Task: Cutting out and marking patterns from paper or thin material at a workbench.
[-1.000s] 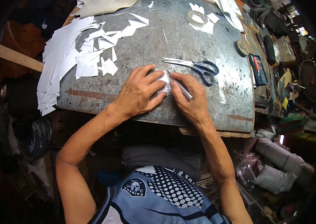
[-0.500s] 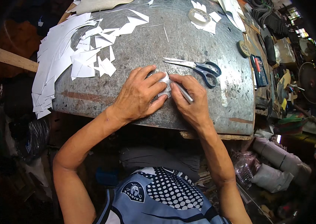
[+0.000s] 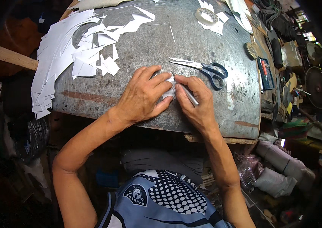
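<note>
My left hand (image 3: 142, 91) rests on the worktable with its fingers curved and slightly apart, thumb and fingertips pressing a small white piece of paper (image 3: 170, 88) flat. Just right of it, my right hand (image 3: 197, 99) grips a slim grey metal rod-like tool (image 3: 189, 95). The tool slants, with its upper end at the paper's right edge under my fingertips; that tip is hidden, so its exact kind cannot be told. Beyond my right hand lies a pair of scissors (image 3: 202, 69) with dark blue handles, its blades slightly apart and pointing left.
White paper offcuts (image 3: 62, 57) cover the left part of the scuffed metal tabletop (image 3: 142, 45). A tape roll (image 3: 206, 17) sits on paper scraps at the far right. Near the right edge are a round tin (image 3: 250, 50) and a blue tray (image 3: 266, 74) with a red item.
Both hands stay on the paper in nearly the same pose; the right hand and tool show only a slight shift. The whole view has moved a little.
</note>
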{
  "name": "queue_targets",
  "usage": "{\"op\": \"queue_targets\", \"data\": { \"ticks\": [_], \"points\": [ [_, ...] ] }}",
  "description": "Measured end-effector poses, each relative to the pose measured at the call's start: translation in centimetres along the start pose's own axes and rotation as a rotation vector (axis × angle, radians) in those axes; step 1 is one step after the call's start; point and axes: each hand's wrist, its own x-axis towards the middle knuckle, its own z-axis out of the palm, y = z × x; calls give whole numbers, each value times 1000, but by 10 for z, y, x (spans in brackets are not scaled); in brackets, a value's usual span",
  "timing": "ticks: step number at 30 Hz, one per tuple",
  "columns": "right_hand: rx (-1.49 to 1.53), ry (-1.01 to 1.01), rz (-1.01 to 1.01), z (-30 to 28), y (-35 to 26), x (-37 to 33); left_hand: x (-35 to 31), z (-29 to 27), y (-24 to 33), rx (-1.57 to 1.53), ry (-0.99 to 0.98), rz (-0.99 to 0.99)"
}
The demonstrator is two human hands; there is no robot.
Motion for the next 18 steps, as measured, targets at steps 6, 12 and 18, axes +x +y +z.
{"op": "queue_targets", "data": {
  "ticks": [6,12,18],
  "points": [
    [-16,13,-41,4,1,0,-1,1,-1,7,14,0],
    [-64,12,-70,3,1,0,1,1,0,5,10,-3],
    [-70,22,-81,4,3,-1,1,2,-1,14,5,0]
  ]
}}
